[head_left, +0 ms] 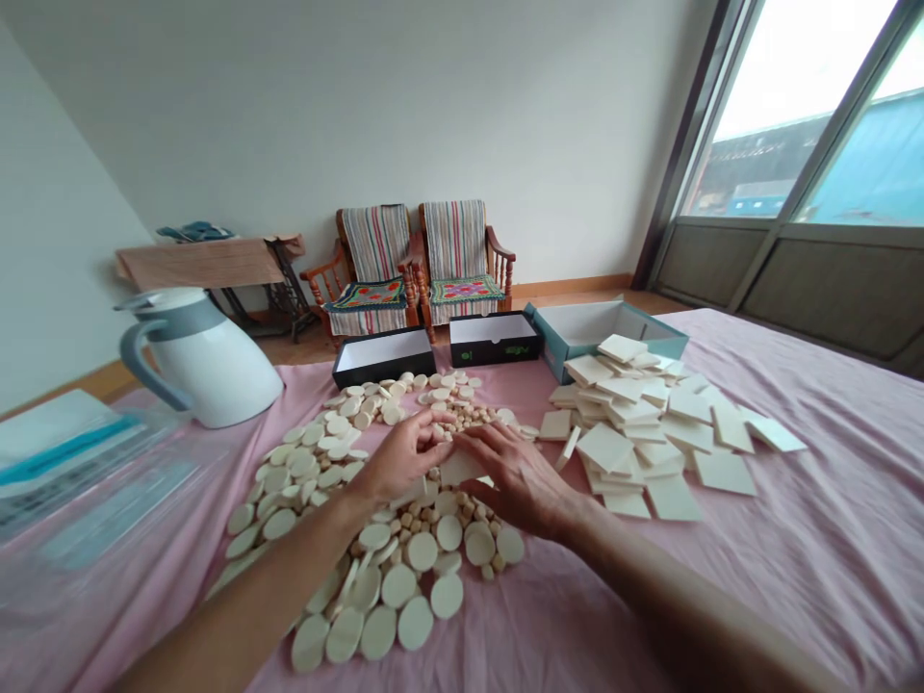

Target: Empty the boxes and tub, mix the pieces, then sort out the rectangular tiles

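My left hand (405, 454) is over the middle of the wooden pieces, its fingers curled in toward the thumb. Whatever may be between those fingertips is too small to make out. Opposite it, my right hand (516, 474) has its fingers stretched out toward the left hand, palm down. Between and below the hands lies a pale square wooden tile (462, 469), partly hidden. Small wooden cubes (473, 416) lie just beyond the fingertips, and more are nearer to me. Round wooden discs (398, 585) spread around the left forearm and in front.
A heap of square wooden tiles (639, 419) lies right, against a teal box (555, 351). Two black boxes (384, 366) (505, 352) stand behind the discs. A white jug (217, 371) and plastic packaging (108, 481) are left on the pink cloth (815, 539).
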Action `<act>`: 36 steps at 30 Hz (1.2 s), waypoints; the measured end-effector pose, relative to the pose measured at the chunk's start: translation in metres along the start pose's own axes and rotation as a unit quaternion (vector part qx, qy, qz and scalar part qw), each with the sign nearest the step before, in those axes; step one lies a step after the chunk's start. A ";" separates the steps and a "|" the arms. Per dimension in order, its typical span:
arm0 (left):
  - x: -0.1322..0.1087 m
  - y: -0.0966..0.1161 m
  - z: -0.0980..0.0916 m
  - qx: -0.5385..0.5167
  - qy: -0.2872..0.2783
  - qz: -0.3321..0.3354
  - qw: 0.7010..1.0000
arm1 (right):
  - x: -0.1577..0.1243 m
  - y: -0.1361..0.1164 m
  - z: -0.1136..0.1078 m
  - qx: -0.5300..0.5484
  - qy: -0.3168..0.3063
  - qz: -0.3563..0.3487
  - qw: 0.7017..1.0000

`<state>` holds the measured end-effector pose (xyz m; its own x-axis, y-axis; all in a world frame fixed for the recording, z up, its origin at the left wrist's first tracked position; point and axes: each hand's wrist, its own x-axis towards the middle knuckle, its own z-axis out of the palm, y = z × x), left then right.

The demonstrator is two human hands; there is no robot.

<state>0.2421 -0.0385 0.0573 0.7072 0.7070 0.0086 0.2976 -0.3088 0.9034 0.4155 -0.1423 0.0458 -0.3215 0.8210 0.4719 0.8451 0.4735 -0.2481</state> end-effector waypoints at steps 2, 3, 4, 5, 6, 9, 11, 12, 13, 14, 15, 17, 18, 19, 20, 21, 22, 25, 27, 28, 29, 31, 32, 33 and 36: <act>-0.006 -0.001 0.001 0.019 0.048 0.014 0.999 | 0.001 -0.002 -0.003 -0.020 -0.002 0.008 1.000; -0.010 -0.002 0.000 0.031 0.074 0.024 0.996 | 0.002 -0.001 -0.006 -0.034 0.001 0.022 0.999; -0.015 -0.003 -0.003 0.041 0.097 0.033 0.994 | 0.002 0.001 -0.010 -0.048 0.009 0.043 0.998; -0.021 -0.004 -0.006 0.048 0.113 0.038 0.992 | 0.001 0.005 -0.015 -0.061 0.022 0.072 0.995; -0.028 -0.006 -0.010 0.052 0.123 0.037 0.990 | 0.000 0.011 -0.021 -0.073 0.039 0.106 0.991; -0.049 -0.013 -0.024 0.047 0.164 0.024 0.985 | -0.010 0.036 -0.045 -0.116 0.100 0.207 0.966; -0.060 -0.019 -0.033 0.038 0.203 0.010 0.978 | -0.021 0.057 -0.064 -0.166 0.131 0.270 0.939; -0.064 -0.023 -0.037 0.032 0.223 0.004 0.974 | -0.027 0.067 -0.072 -0.194 0.138 0.302 0.923; -0.066 -0.027 -0.040 0.028 0.241 -0.001 0.970 | -0.033 0.077 -0.080 -0.220 0.139 0.332 0.907; -0.068 -0.030 -0.043 0.024 0.255 -0.007 0.967 | -0.039 0.085 -0.087 -0.242 0.134 0.360 0.891; -0.069 -0.033 -0.046 0.021 0.264 -0.010 0.964 | -0.044 0.093 -0.092 -0.257 0.125 0.384 0.878; -0.069 -0.037 -0.050 0.021 0.271 -0.011 0.962 | -0.053 0.106 -0.100 -0.269 0.104 0.417 0.862; -0.068 -0.039 -0.051 0.023 0.270 -0.009 0.962 | -0.058 0.112 -0.103 -0.268 0.094 0.428 0.858; -0.068 -0.040 -0.052 0.026 0.269 -0.005 0.963 | -0.062 0.116 -0.105 -0.262 0.088 0.435 0.857; -0.069 -0.040 -0.053 0.028 0.268 -0.001 0.963 | -0.066 0.121 -0.107 -0.252 0.087 0.439 0.858; -0.069 -0.040 -0.054 0.031 0.267 0.003 0.963 | -0.071 0.124 -0.109 -0.240 0.088 0.439 0.862; -0.069 -0.041 -0.055 0.034 0.264 0.004 0.964 | -0.076 0.128 -0.111 -0.227 0.090 0.434 0.867; -0.071 -0.042 -0.057 0.038 0.253 -0.005 0.967 | -0.092 0.134 -0.120 -0.179 0.081 0.393 0.898; -0.071 -0.043 -0.058 0.041 0.244 -0.010 0.969 | -0.100 0.134 -0.126 -0.125 0.052 0.360 0.923; -0.072 -0.044 -0.058 0.043 0.242 -0.009 0.969 | -0.103 0.134 -0.128 -0.095 0.030 0.345 0.933; -0.072 -0.045 -0.058 0.047 0.240 -0.007 0.970 | -0.105 0.132 -0.130 -0.071 0.010 0.336 0.939; -0.072 -0.047 -0.059 0.058 0.236 -0.003 0.970 | -0.107 0.127 -0.133 -0.048 -0.024 0.323 0.945; -0.071 -0.048 -0.060 0.063 0.234 -0.001 0.970 | -0.106 0.124 -0.133 -0.047 -0.031 0.318 0.946; -0.071 -0.049 -0.060 0.067 0.232 -0.001 0.970 | -0.106 0.120 -0.134 -0.050 -0.033 0.315 0.947; -0.071 -0.050 -0.061 0.071 0.227 -0.001 0.971 | -0.103 0.106 -0.133 -0.051 -0.035 0.302 0.951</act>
<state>0.1380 -0.0346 0.0371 0.3606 0.9055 0.2236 0.4068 -0.3684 0.8359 0.5950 -0.2188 0.0833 0.2112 0.9545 0.2104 0.9203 -0.1217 -0.3717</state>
